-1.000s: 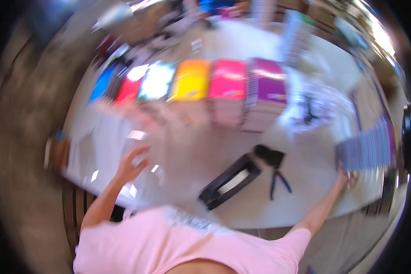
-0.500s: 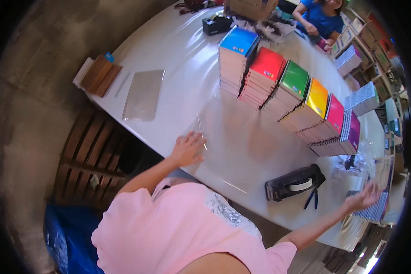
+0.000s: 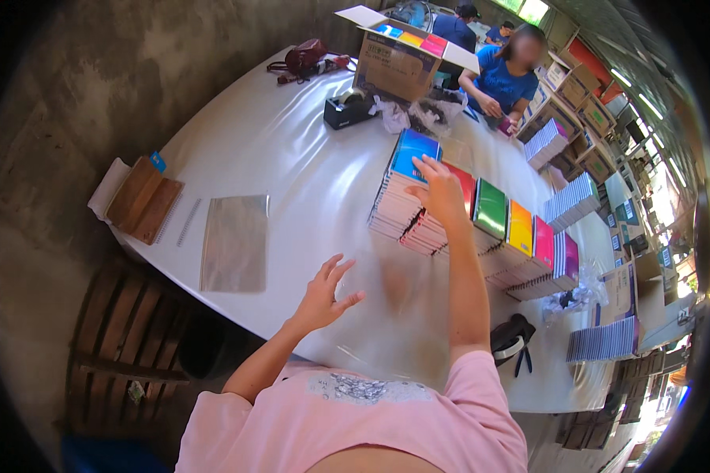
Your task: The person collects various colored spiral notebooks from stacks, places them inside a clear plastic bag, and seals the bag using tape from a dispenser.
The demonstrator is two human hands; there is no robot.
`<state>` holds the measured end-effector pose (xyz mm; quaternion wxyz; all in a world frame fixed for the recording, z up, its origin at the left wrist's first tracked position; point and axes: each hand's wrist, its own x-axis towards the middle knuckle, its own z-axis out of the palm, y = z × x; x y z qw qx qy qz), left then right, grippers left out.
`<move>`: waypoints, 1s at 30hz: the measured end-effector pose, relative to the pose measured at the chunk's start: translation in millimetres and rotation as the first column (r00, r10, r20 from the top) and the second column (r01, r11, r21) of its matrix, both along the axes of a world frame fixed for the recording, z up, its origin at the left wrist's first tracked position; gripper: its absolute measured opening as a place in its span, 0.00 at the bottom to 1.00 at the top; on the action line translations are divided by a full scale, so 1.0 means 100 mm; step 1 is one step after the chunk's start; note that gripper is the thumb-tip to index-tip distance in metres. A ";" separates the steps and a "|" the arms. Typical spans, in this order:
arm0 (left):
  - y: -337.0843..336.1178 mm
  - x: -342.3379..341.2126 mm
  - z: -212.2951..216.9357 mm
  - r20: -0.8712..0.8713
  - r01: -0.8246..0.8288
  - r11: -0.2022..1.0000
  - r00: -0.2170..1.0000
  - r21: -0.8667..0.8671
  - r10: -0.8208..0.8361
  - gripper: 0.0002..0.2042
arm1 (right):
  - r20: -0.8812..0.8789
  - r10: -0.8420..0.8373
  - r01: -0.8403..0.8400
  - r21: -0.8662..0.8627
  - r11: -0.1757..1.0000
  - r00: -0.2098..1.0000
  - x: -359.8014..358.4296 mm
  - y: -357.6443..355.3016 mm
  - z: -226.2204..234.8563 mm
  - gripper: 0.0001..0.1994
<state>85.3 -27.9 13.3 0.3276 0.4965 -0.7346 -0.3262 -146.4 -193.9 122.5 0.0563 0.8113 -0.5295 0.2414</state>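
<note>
White table (image 3: 292, 150) fills the view, curved by the lens, with a concrete wall behind and a wooden pallet (image 3: 126, 347) under its near edge. Half a second ago the right hand (image 3: 438, 193) was far out to the right by a striped stack; now it has swung across and lies palm down, fingers spread, on the red stack (image 3: 459, 189) next to the blue stack (image 3: 409, 169) — touching the top cover, nothing gripped that I can see. I judge this to be the reach for the next notebook from the row. The left hand (image 3: 323, 296) hovers over bare table near the front edge, open with fingers fanned, empty, much as it was a moment before.

Green (image 3: 491, 209), yellow (image 3: 519, 229) and pink (image 3: 543, 243) stacks run on in the same row, each touching its neighbour. A clear sleeve (image 3: 235, 240) lies flat to the left, with a wire spiral (image 3: 188, 222) and brown boards (image 3: 142, 201) beside it.

Containers — an open carton (image 3: 394, 59) at the far end holds coloured notebooks, their tops showing above the rim. A tape dispenser (image 3: 347, 110) sits just in front of it, with crumpled plastic (image 3: 406, 114) alongside. Another person in blue (image 3: 501, 79) works at the far side, apart from these hands
</note>
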 end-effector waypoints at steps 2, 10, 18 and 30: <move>-0.20 0.04 0.15 -0.204 0.033 0.999 0.979 0.036 -0.025 0.31 | 0.028 0.017 -0.017 0.005 1.000 0.999 -0.05 -0.02 -0.02 0.26; -0.89 -0.30 0.57 -0.893 0.462 0.788 0.384 0.407 0.236 0.37 | 0.318 -0.048 0.068 -0.052 0.996 0.947 0.06 0.16 0.10 0.18; -0.98 -0.07 0.75 -0.904 0.721 0.552 0.270 0.418 0.332 0.29 | -0.165 0.269 -0.281 -0.056 0.958 0.949 0.31 1.28 0.41 0.26; -0.62 -0.14 0.67 -0.825 0.830 0.349 0.212 0.436 0.524 0.29 | -0.168 -0.122 0.169 0.297 0.940 0.978 -0.96 0.24 -0.11 0.35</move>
